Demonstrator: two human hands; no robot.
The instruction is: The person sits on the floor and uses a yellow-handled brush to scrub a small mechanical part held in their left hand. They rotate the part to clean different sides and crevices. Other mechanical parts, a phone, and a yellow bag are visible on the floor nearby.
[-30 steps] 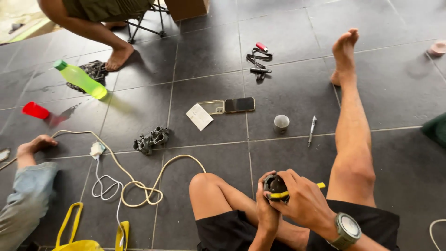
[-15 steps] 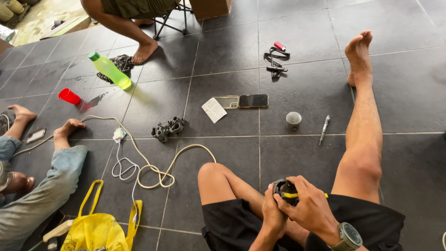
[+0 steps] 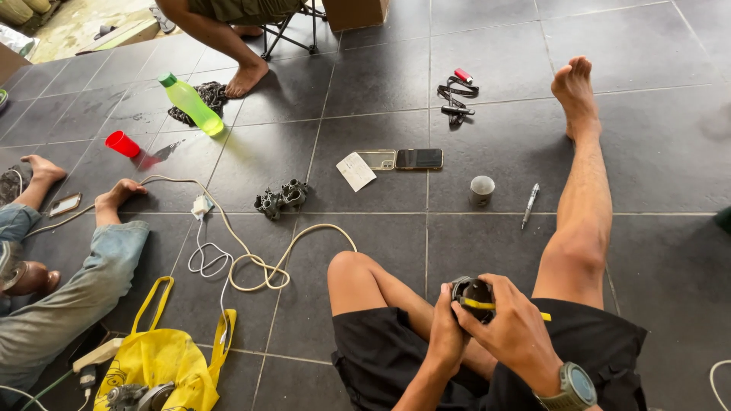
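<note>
I sit on a dark tiled floor with my right leg stretched out and my left knee bent. My left hand (image 3: 445,331) grips a small round black part (image 3: 474,291) over my lap. My right hand (image 3: 514,327), with a watch at the wrist, holds a yellow-handled tool (image 3: 487,305) across that part. Both hands are close together and touching the part.
Ahead lie a small grey cup (image 3: 481,189), a pen (image 3: 530,204), a phone (image 3: 419,158) beside a clear case, a paper slip (image 3: 355,171), a grey metal casting (image 3: 281,199). A cream cable (image 3: 259,266), yellow bag (image 3: 164,361), green bottle (image 3: 192,104), red cup (image 3: 122,143). Another person lies at left; a third sits at top.
The view has shifted left and tilted down, bringing the yellow bag and the lying person further in. My hands stay on the black part with the tool.
</note>
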